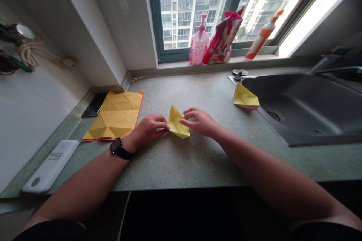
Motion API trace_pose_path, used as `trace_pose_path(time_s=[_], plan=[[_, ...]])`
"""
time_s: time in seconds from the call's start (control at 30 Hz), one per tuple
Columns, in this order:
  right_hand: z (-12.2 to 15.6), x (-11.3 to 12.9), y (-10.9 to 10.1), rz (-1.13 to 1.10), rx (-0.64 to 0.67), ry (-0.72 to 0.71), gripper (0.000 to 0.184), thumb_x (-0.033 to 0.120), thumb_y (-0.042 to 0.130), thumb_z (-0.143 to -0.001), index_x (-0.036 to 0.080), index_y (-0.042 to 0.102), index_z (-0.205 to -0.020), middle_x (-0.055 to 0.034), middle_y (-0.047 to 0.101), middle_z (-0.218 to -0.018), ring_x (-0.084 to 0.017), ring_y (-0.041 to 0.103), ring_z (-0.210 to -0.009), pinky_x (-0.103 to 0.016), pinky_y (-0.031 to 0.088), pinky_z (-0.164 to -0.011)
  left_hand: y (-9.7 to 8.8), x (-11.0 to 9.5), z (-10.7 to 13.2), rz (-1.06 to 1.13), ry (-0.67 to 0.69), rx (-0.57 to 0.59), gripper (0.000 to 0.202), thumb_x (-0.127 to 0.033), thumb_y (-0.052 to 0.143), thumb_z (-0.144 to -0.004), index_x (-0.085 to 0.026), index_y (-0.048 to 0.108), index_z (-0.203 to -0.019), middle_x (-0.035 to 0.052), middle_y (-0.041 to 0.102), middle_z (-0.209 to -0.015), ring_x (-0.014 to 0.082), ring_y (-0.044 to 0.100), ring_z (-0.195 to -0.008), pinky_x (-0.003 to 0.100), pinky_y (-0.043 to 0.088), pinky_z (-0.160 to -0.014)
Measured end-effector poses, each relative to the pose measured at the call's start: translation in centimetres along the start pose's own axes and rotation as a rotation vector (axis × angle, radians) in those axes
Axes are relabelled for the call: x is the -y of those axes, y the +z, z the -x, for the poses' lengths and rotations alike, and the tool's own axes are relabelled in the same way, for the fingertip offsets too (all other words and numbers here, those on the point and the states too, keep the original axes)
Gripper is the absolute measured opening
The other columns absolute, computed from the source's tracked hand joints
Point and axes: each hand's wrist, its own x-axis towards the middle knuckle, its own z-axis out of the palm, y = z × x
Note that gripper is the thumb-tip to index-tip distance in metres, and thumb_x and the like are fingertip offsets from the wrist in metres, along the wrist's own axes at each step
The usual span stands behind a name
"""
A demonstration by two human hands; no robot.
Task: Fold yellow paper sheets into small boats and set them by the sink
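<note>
A small folded yellow paper piece (pixel 177 125) lies on the green speckled counter (pixel 181 158) between my hands. My left hand (pixel 149 128), with a black watch on the wrist, pinches its left edge with curled fingers. My right hand (pixel 199 120) pinches the paper's right side with fingertips pressed together. A finished folded yellow paper boat with a pink underside (pixel 245 98) rests at the sink's left rim, apart from both hands. A stack of creased yellow sheets (pixel 117 115) lies to the left of my left hand.
A steel sink (pixel 308 109) fills the right side. A dark phone (pixel 94 105) and a white remote-like device (pixel 51 166) lie along the left wall. On the sill stand a pink pump bottle (pixel 198 45), a red bag (pixel 223 39) and an orange-capped bottle (pixel 263 35).
</note>
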Motion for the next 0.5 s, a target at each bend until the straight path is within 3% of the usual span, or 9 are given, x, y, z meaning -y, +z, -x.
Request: trace_pose_path(time_s=[0.23,0.4,0.5], plan=[[0.5,1.1,-0.3,-0.05,-0.22,-0.071,0.016,0.036,0.077,-0.097,0.027,0.081,-0.085,-0.0081,0.075,-0.124,-0.026,0.072,-0.117,-0.048,0.058,-0.108,0.1,-0.7,-0.2,-0.2,0.069,-0.184,0.016,-0.025,0.067,-0.108,-0.023,0.077,-0.097,0.0048,0.077,-0.095,0.0179,0.07,-0.087,0.033,0.056,-0.084],[0.5,1.3,-0.4,-0.217,-0.282,-0.09,0.021,0.041,0.073,-0.099,0.025,0.08,-0.087,-0.0106,0.072,-0.127,-0.024,0.074,-0.11,-0.042,0.069,-0.089,0.4,-0.8,-0.5,-0.302,0.08,-0.251,0.011,-0.025,0.067,-0.107,-0.022,0.076,-0.102,0.0056,0.077,-0.098,0.0203,0.07,-0.091,0.036,0.056,-0.087],[0.4,1.3,-0.5,-0.189,-0.343,-0.128,0.019,0.039,0.074,-0.098,0.025,0.08,-0.087,-0.0107,0.072,-0.126,-0.026,0.073,-0.114,-0.047,0.067,-0.098,0.7,-0.6,-0.5,-0.361,0.037,-0.262,0.011,-0.026,0.066,-0.108,-0.022,0.076,-0.109,0.0075,0.077,-0.103,0.0231,0.071,-0.095,0.04,0.057,-0.089]])
